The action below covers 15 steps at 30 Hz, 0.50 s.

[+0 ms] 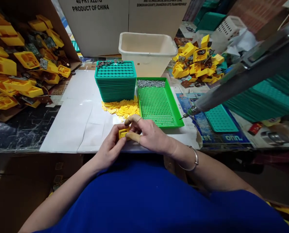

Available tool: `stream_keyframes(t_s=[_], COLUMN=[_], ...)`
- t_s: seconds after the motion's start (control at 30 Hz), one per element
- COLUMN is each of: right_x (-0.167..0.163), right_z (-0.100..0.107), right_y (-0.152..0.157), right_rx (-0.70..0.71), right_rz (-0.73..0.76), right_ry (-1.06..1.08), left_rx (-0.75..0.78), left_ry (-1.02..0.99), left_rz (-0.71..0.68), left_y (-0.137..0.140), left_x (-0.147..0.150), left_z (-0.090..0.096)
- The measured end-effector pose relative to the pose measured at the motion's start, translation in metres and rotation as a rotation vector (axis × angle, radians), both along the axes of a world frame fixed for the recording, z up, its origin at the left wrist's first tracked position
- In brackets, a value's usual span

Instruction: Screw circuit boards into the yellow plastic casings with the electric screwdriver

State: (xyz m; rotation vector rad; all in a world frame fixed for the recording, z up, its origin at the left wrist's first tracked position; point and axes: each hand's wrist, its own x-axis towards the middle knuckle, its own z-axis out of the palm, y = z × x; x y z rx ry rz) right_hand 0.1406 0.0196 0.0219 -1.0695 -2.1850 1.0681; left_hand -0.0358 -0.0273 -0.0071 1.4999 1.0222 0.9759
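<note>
My left hand (110,144) is closed around a small yellow plastic housing (121,132), held just above the front of the white sheet. From the right, my right hand (151,135) reaches to the same housing. Beige covers wrap its thumb and forefinger. Its thumb tip presses a small flat yellow piece (124,134) against the housing's near side; the fingers partly hide how the two fit. Just beyond my hands lies a heap of flat yellow plastic pieces (125,109). To its right, a green perforated tray (156,100) holds many small metal screws (151,83) along its far end.
Stacked teal trays (116,87) carry small dark parts on top. A white tub (148,63) stands behind. A power screwdriver (195,108) hangs at right, its tip by the green tray. Yellow housings fill a carton (72,61) at left and pile (195,64) at right.
</note>
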Motion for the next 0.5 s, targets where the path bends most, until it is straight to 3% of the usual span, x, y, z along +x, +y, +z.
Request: stream_keyframes(t_s=[0.13,0.27,0.37,0.5], right_x=[-0.0019,-0.0029,-0.0028,0.0002], right_z=[0.0094,0.0104,0.0073,0.0072], right_y=[0.0013,0.0012,0.0009,0.0042], right_rx=[0.009,-0.027,-0.062,-0.204], right_rz=[-0.048,0.011,-0.001,-0.022], right_ry=[-0.257,-0.371,-0.31,-0.144], left_rx=[0.092,0.022,-0.06,-0.024], left_ry=[0.116,0.059,0.014,0.008], left_rz=[0.002,-0.014,0.009,0.045], left_y=[-0.0011,-0.0026,-0.0032,-0.0032], left_x=[-0.002,-0.0023,-0.0002,0.003], left_z=[0.0003,0.0012,0.0025,0.0049])
